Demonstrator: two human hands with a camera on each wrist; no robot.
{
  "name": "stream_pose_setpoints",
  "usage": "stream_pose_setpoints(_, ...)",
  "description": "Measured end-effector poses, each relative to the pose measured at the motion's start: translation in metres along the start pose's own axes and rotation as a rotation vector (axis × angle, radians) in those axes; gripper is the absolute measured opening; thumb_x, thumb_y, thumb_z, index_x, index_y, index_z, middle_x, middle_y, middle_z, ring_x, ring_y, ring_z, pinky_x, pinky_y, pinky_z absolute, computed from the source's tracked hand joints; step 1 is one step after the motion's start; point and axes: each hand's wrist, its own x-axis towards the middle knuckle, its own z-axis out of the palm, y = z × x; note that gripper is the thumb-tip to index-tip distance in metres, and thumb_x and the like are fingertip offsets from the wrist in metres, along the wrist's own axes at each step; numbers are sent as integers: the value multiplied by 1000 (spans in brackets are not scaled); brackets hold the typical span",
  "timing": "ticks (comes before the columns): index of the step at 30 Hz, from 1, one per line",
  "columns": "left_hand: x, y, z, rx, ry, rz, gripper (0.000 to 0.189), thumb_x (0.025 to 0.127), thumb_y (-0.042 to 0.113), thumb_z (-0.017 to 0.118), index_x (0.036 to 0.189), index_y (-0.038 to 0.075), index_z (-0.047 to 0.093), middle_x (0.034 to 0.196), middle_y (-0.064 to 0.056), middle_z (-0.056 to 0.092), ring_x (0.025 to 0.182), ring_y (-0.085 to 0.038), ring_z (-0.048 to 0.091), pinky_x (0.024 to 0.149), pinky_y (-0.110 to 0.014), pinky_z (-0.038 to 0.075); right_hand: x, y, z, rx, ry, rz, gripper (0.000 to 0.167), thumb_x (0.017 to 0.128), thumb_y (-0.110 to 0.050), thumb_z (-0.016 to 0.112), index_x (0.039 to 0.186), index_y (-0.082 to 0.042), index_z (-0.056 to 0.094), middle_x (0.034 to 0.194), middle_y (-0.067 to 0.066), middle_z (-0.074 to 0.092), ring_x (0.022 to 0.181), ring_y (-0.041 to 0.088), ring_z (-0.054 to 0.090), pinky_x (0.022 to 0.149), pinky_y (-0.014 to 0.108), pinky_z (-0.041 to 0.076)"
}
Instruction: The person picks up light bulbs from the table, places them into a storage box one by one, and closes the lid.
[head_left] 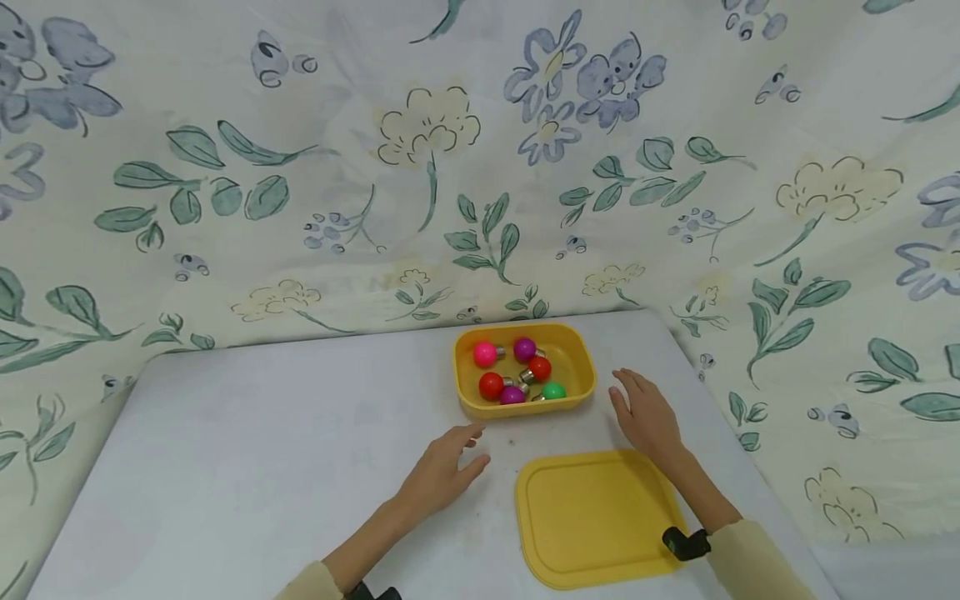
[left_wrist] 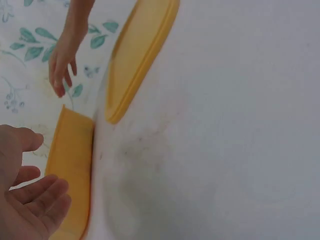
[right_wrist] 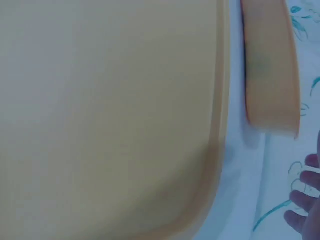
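Note:
A yellow plastic box (head_left: 467, 407) stands near the table's back edge, with several small coloured bulbs (head_left: 491, 386) in it: pink, purple, red and green, each with a metal base. In front of it a flat yellow lid (head_left: 600, 521) lies on the table. My left hand (head_left: 442, 471) hovers before the box's front left corner, fingers relaxed and holding nothing. On the other side my right hand (head_left: 647, 417) is held just right of the box, above the lid's far edge, also with nothing in it. The left wrist view shows the box wall (left_wrist: 75, 160) beyond my left fingers.
The white table (head_left: 262, 467) stretches widely to the left. A flower-printed cloth (head_left: 360, 167) hangs behind it and down the right side. Dark straps (head_left: 686, 543) sit on the wrists at the sleeve ends.

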Motion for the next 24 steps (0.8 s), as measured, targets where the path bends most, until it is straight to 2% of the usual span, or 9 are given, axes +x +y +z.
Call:
stream_pose_setpoints(5,-11,2,13,-76,-59,-35,49,96,18,67,137,-5,53,123,-16,65,107,-27,65,89,-40,56,-32,-1,-8,9,-5,-6,36,100,-17,61,129,3,62,134,23,57,122,43,53,96,59,47)
stream_pose_setpoints(9,-19,6,22,-161,-93,-51,47,95,16,69,132,-10,56,111,-15,68,97,-25,69,79,-32,59,-57,-1,-14,19,-10,2,35,95,-15,68,125,3,64,129,23,60,118,42,56,95,57,49)
stream_pose_setpoints(12,-26,8,28,-194,-134,-56,47,93,17,70,129,-13,58,102,-10,69,87,-18,70,73,-27,58,-73,-1,-18,23,-29,29,35,93,-14,70,124,2,65,126,22,61,114,41,59,92,56,51)
stream_pose_setpoints(17,-34,9,38,-192,-185,-55,47,92,19,72,125,-13,61,92,1,66,75,-4,62,65,-20,54,-92,0,-30,14,-113,129,35,94,-16,69,124,2,64,123,21,61,108,39,61,88,55,52)
stream_pose_setpoints(24,-42,8,51,-169,-201,-23,46,90,19,74,121,-13,63,88,6,61,71,0,53,63,-19,50,-107,6,-41,1,-289,257,45,93,-17,69,127,11,59,117,26,60,96,35,64,79,50,56)
